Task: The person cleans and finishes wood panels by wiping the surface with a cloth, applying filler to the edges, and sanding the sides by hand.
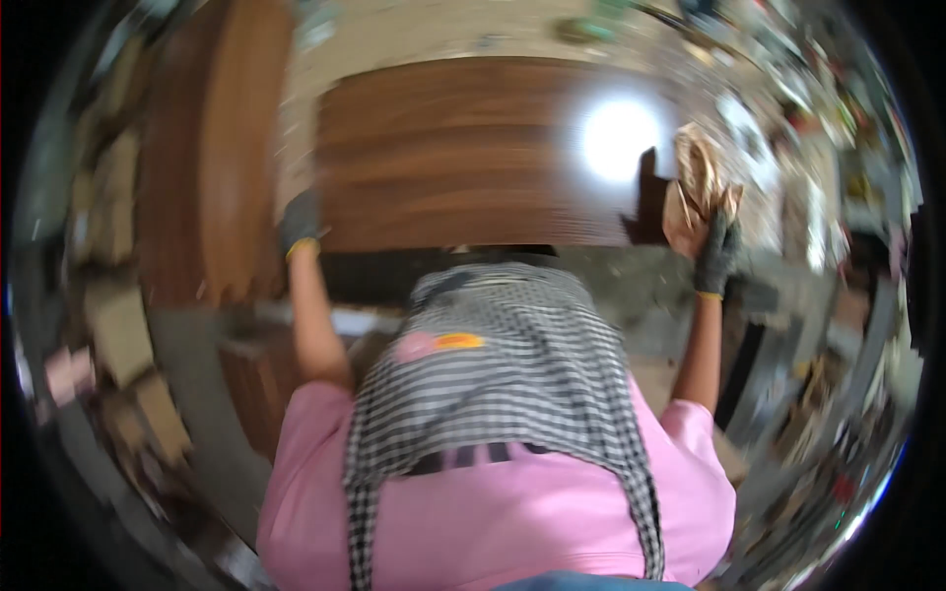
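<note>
A dark brown wood-grain board [443,158] lies flat on the worktable in front of me, with a bright round glare toward its right side. At its near left corner is my left hand [302,221], in a dark grey glove with a yellow cuff; its fingers are blurred, and whether they grip the edge is unclear. Beyond the board's right end, my right hand [717,254], gloved the same way, is closed on a crumpled, shiny copper-brown sheet [696,182]. That sheet stands up from the fingers, and a dark shadow falls on the board beside it.
More brown boards [232,148] stand or lie along the left. Clear crinkled plastic wrapping [788,207] lies to the right. A greenish object [591,28] sits at the table's far side. Cardboard pieces [118,325] are piled at far left, with mixed clutter along the right.
</note>
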